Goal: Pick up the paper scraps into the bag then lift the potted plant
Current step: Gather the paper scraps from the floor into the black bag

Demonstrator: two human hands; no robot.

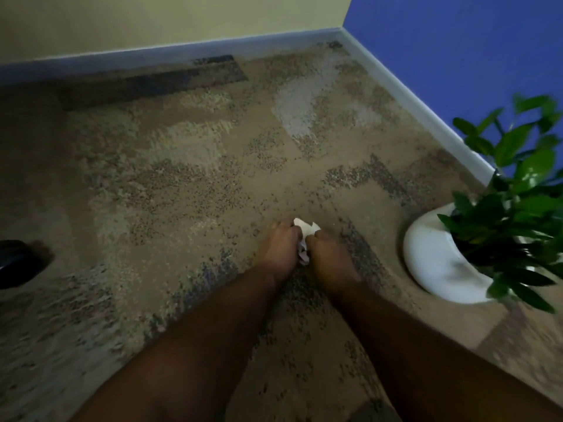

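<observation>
Left hand [280, 245], right hand [330, 257] pinch paper scraps [306, 228] between them.

1. Both hands are down on the carpet [182, 166], side by side.
2. The left hand [278, 246] and right hand [327, 257] pinch white paper scraps [306, 228] between them.
3. A potted plant [451, 263] sits near, on the right.

paper scraps [305, 231]: mostly hiding between the curled fingers [281, 228] of both hands | potted plant [438, 257]: right edge cropping its leaves and pot, foliage blurring | dark object [16, 263]: left edge cutting it, unidentifiable
</observation>
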